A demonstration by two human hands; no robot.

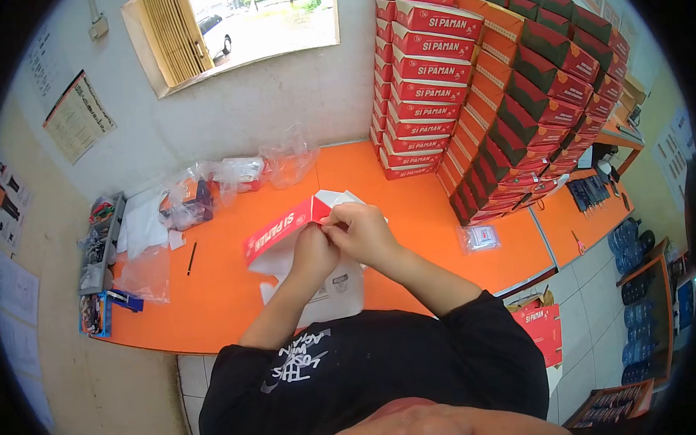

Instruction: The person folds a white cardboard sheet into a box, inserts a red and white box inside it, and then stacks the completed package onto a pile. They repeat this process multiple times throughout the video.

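A partly folded cardboard box (281, 234), red with "SI PAMAN" lettering outside and white inside, is tilted up over the table in front of me. Its printed side faces away and up, and a white flap (340, 198) sticks out beyond my fingers. My right hand (358, 231) is closed, pinching the box's red corner. Close against it, my left hand (312, 248) is bent inside the box at the same corner, its fingertips partly hidden. White panels (341, 293) of the box lie below my wrists, near my black shirt.
Tall stacks of red boxes (428, 90) and dark-and-red boxes (540, 107) stand at the back right of the orange table (411, 265). A small plastic packet (480, 238) lies before them. Leftward are a black pencil (191, 258), plastic bags (147, 277) and a grey tray (104, 253).
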